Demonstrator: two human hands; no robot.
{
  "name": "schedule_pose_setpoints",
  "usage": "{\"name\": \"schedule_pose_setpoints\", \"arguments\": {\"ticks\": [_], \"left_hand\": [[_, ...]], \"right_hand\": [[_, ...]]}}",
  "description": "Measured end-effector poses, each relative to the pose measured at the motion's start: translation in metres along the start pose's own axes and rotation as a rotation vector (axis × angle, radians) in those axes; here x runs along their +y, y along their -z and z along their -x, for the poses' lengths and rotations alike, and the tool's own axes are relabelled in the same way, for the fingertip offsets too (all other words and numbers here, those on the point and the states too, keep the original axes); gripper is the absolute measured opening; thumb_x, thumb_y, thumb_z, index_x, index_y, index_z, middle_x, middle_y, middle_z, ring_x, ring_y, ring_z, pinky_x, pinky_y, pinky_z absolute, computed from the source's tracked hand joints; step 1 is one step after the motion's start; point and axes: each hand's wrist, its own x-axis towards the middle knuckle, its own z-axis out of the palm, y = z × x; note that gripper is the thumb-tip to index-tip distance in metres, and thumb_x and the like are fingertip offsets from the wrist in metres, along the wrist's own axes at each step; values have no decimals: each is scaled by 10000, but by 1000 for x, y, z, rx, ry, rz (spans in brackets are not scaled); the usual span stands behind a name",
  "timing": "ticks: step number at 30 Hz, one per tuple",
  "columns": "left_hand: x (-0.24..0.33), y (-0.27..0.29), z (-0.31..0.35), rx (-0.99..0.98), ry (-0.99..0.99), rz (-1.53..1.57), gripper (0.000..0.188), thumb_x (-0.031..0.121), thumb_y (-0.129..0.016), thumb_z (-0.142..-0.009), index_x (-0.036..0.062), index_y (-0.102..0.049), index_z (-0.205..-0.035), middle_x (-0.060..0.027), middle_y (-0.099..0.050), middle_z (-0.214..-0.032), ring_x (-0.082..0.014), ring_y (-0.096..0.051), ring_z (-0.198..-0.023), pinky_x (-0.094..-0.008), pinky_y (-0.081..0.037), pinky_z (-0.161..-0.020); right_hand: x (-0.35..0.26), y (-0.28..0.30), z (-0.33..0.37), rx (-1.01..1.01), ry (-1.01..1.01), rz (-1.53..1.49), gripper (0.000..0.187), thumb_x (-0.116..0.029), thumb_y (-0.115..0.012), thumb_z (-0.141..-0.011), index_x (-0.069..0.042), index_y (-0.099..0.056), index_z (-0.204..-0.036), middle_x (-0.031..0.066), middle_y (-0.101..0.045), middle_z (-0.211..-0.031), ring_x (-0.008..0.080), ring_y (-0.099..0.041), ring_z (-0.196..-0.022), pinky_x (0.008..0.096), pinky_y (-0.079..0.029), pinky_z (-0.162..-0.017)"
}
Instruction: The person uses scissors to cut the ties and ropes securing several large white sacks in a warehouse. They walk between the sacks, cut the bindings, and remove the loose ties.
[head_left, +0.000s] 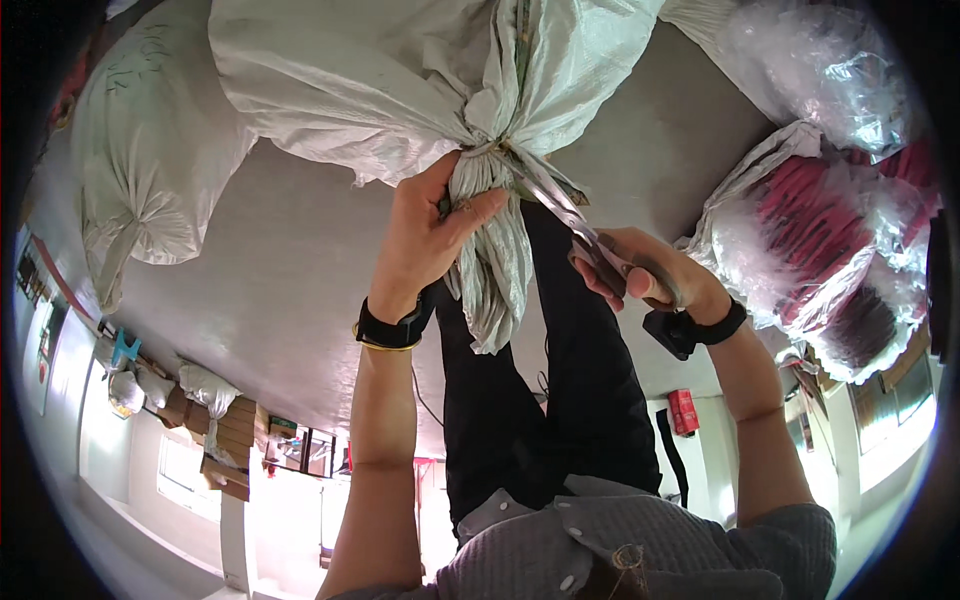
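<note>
Head view shows the left hand (pixel 425 235) clamped around the bunched neck of a large white woven sack (pixel 400 75), just below its tied knot. Beside it, the right hand (pixel 650 270) grips the handles of a pair of scissors (pixel 565 210), whose blades reach up to that knot. Clear plastic bags of red goods (pixel 830 250) lie to the right on the grey floor (pixel 280 260).

The white woven sack (pixel 400 70) runs off the top edge, so its full size cannot be told. The scissors' (pixel 585 235) handles are hidden inside the right hand (pixel 645 270), and the blade tips vanish among the sack's gathered neck (pixel 490 240) folds.
</note>
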Motion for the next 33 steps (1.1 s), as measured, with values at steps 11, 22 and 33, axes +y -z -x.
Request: {"name": "schedule_pose_setpoints", "arguments": {"ticks": [11, 22, 33], "left_hand": [[6, 2, -1, -20, 62, 9, 228, 83, -658, -803, -27, -591, -990, 12, -585, -720, -45, -488, -644, -217, -414, -584], [13, -9, 3, 6, 53, -36, 276, 146, -663, -813, -19, -585, -1019, 1, -586, -755, -46, -479, -659, -223, -416, -599], [5, -15, 8, 23, 137, 194, 232, 89, -642, -814, -28, -586, -1006, 7, -606, -830, -42, -518, -727, -195, -429, -656]], "right_hand": [[0, 9, 1, 51, -76, 52, 890, -800, -574, -557, 3, -495, -933, 16, -469, -744, 80, -471, -636, 216, -394, -535], [-17, 31, -25, 158, 19, 558, 726, -626, -700, -619, 8, -507, -915, -19, -446, -676, 85, -406, -624, 259, -360, -539], [7, -5, -33, 300, -59, 325, 456, -433, -726, -722, -30, -514, -725, -7, -421, -513, 91, -432, -441, 272, -320, -423]]}}
